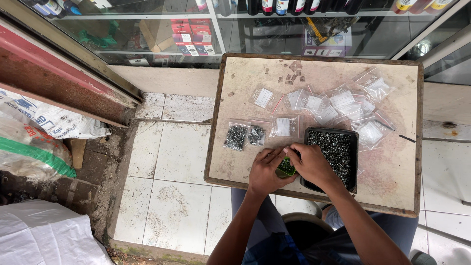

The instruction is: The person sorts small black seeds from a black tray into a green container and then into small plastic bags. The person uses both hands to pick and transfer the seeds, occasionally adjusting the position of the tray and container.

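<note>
My left hand [265, 172] and my right hand [310, 164] meet over the front of a worn wooden table [245, 167], both closed around a small green object [285, 168] that is mostly hidden by the fingers. My right hand lies over the left rim of a black tray [352, 147] full of small dark screws. Left of the hands lie two clear bags of screws [243, 136].
Several empty clear zip bags [338, 103] are spread across the table's far half. A glass display cabinet [235, 29] stands behind the table. Sacks [34, 147] and white cloth [44, 235] lie at the left on a tiled floor [167, 196].
</note>
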